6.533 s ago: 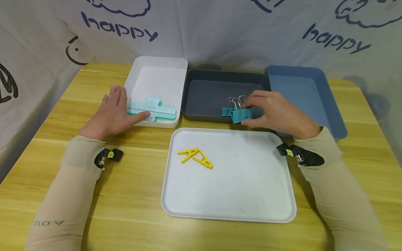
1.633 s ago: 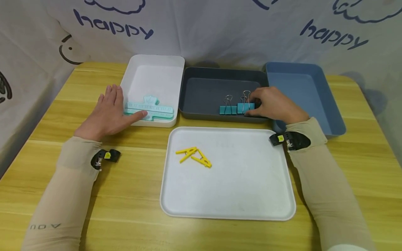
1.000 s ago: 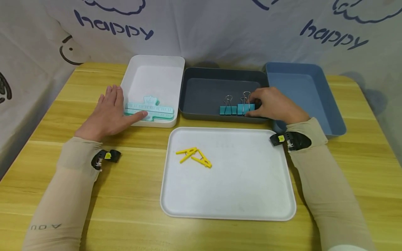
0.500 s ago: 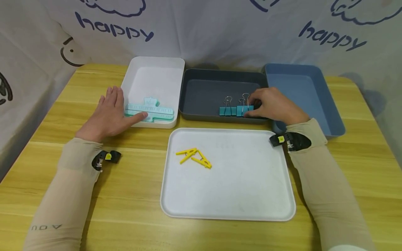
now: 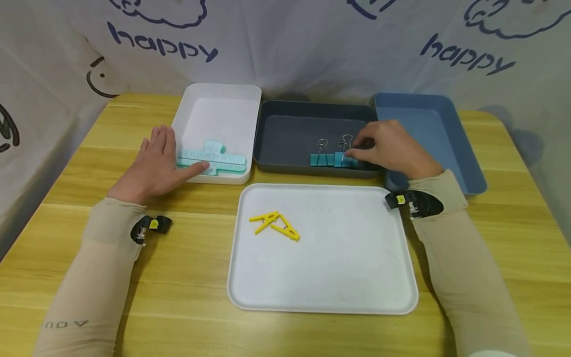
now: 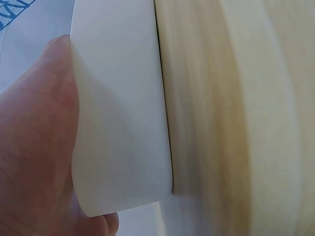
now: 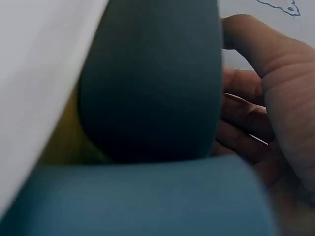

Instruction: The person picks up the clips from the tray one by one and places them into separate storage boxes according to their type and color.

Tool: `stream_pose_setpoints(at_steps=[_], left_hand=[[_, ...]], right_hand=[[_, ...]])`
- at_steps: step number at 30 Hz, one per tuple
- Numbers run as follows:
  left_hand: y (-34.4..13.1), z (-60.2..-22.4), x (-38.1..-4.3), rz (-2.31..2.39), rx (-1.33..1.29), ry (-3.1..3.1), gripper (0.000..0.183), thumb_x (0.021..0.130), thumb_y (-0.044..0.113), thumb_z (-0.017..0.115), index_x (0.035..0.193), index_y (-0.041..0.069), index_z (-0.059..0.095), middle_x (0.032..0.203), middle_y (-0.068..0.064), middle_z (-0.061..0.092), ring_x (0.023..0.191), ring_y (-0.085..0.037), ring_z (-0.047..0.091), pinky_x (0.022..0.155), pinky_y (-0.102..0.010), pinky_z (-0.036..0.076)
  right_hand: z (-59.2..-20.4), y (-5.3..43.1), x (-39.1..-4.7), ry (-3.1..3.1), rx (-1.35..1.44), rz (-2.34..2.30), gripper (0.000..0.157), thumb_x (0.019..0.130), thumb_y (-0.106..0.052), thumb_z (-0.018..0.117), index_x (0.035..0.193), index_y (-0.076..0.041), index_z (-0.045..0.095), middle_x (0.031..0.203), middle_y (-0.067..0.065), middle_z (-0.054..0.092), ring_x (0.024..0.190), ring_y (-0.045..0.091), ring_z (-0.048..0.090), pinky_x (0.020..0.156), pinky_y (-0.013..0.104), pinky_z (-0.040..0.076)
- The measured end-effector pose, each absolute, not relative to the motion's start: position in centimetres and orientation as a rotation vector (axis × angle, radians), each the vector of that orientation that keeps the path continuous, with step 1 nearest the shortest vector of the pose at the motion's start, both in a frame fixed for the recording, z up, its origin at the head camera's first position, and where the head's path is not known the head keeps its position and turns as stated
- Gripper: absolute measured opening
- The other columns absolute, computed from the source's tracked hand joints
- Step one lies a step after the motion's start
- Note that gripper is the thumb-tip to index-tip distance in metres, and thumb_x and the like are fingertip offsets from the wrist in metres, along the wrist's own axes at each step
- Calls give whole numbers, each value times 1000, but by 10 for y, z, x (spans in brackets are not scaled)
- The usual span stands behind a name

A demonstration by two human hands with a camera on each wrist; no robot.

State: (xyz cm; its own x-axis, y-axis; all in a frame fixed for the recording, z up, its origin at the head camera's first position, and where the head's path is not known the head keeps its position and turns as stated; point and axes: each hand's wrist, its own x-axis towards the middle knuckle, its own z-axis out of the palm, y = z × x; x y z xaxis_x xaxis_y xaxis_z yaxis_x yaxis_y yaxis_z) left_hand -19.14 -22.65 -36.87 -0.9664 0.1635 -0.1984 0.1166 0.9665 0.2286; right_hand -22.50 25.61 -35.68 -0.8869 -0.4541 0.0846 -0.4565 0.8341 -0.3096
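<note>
In the head view my left hand (image 5: 153,166) rests over the left rim of the white tray (image 5: 220,106), fingers straight, thumb touching a pale turquoise ruler-shaped clip (image 5: 227,162) inside it. The left wrist view shows that hand against the tray's outer wall (image 6: 118,108). My right hand (image 5: 394,148) is at the front of the dark grey tray (image 5: 312,124), its thumb and forefinger at the top of the right-hand blue binder clip (image 5: 342,160). Another blue binder clip (image 5: 322,160) stands beside it, wire handles up. The right wrist view hides the fingertips' contact behind the grey tray's wall (image 7: 152,83).
Two yellow clothes pegs (image 5: 285,230) lie at the upper left of the flat white tray (image 5: 339,267) in front. A blue-grey tray (image 5: 419,119) stands right of the dark one, below the right wrist. A printed cloth (image 5: 303,49) hangs behind the wooden table (image 5: 187,277).
Earlier my right hand held the binder clip tilted at the front rim; it then stood beside the other one. Now the fingers have risen off its body. The left hand stays.
</note>
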Motion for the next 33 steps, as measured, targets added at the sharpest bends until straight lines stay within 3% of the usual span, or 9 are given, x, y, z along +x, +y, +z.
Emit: stream_pose_setpoints(at_steps=[9,20,33], left_hand=[[-227,-369,-190,324,215,2905,127,92,82,44,159,-9,-16,168,-33,-20,158,-51,-16,131,-65,-4],[-228,-369,-192,338,225,2898,127,92,82,44,159,-8,-17,169,-32,-19,159,-49,-17,130,-65,-5],[-229,-369,-192,344,232,2906,128,92,81,45,159,-8,-16,168,-33,-18,159,-51,-15,130,-66,-4]], right_hand=[[-349,251,-219,-2941,758,470,25,92,-32,78,93,-7,80,95,12,78,79,24,68,68,38,54],[-336,241,-207,-2935,787,461,27,93,-31,78,98,-5,80,100,14,78,84,27,70,75,46,59],[-332,227,-196,-2875,927,391,20,92,-28,79,93,-8,80,95,10,75,78,22,69,69,41,59]])
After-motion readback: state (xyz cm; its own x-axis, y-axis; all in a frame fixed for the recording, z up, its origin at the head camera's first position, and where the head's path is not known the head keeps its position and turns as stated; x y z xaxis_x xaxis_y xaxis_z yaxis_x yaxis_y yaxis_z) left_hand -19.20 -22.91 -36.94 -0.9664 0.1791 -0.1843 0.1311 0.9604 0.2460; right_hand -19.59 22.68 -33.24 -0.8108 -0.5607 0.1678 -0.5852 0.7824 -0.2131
